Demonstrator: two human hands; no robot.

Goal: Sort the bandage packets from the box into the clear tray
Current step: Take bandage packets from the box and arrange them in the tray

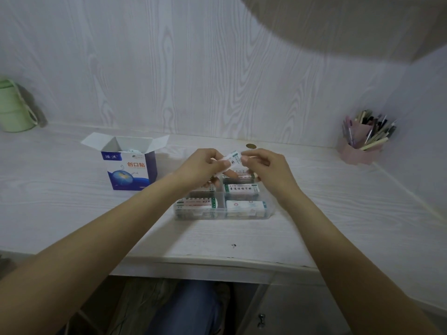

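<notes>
A blue and white bandage box (129, 169) stands open on the desk at the left, with white packets showing inside. The clear tray (268, 215) lies at the centre, its compartments filled with white and green packets. Above the tray's far end, my left hand (203, 169) and my right hand (264, 169) both pinch a small white bandage packet (233, 158) between them. My hands hide the tray's far compartments.
A pink pen holder (360, 153) full of pens stands at the back right. A green container (14, 110) sits at the far left by the wall. A small gold coin (251, 146) lies behind the tray. The desk's front edge runs below the tray.
</notes>
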